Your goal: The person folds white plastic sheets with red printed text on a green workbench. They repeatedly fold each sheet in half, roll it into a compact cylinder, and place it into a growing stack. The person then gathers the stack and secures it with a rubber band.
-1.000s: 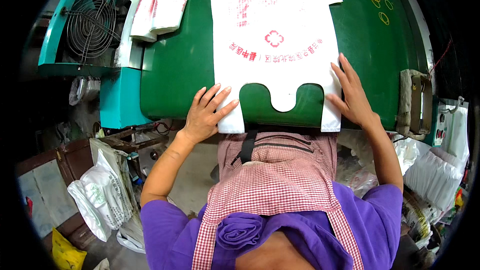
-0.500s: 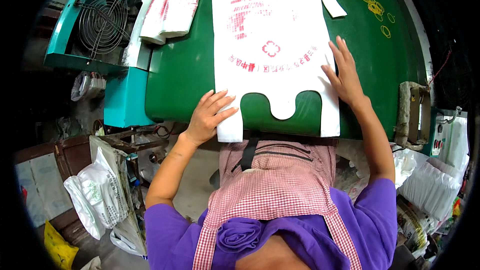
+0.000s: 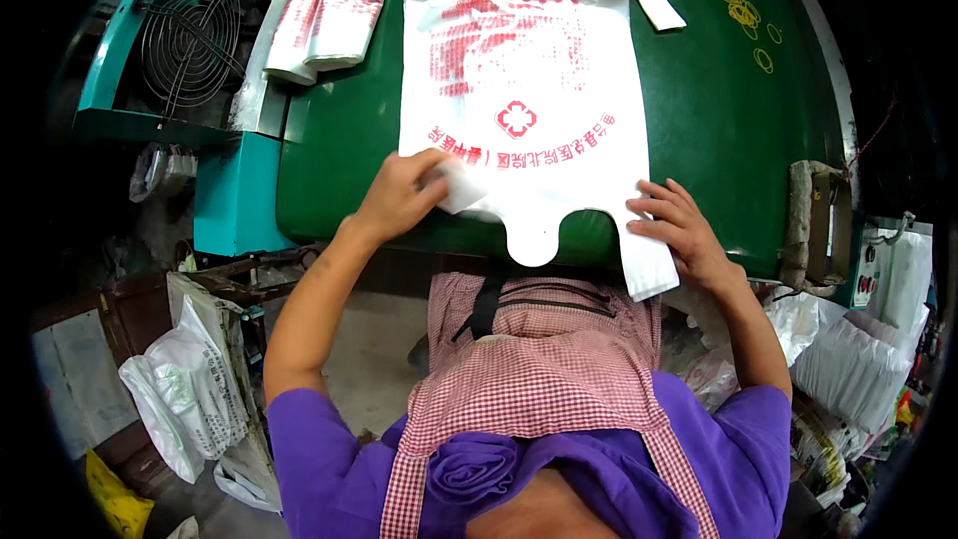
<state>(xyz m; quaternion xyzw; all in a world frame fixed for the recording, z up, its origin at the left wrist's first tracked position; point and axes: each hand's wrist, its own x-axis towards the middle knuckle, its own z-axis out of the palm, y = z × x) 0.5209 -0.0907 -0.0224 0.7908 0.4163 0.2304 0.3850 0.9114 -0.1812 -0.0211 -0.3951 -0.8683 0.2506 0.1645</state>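
Observation:
A white plastic carrier bag (image 3: 559, 165) with red print lies flat on the green work surface, its cut-out handle end toward me. My left hand (image 3: 402, 195) pinches the bag's left handle, which is lifted and bent up, blurred by motion. The fingers of my right hand (image 3: 682, 233) rest slightly apart across the right handle near its inner edge. Between the handles a rounded tab (image 3: 533, 240) hangs toward the front edge. Whether the bag is single or a stack, I cannot tell.
Another white printed bag (image 3: 654, 2) lies beyond this one. Rolled bundles of bags (image 3: 334, 5) sit at the far left, beside a round wire fan guard (image 3: 190, 40). Yellow rubber bands (image 3: 741, 12) are scattered at the far right. A metal bracket (image 3: 820, 225) stands at the right edge.
My left hand has closed on the left handle and raised it. The right hand has slid nearer to me, down to the right handle. The bag appears shifted slightly toward me and left.

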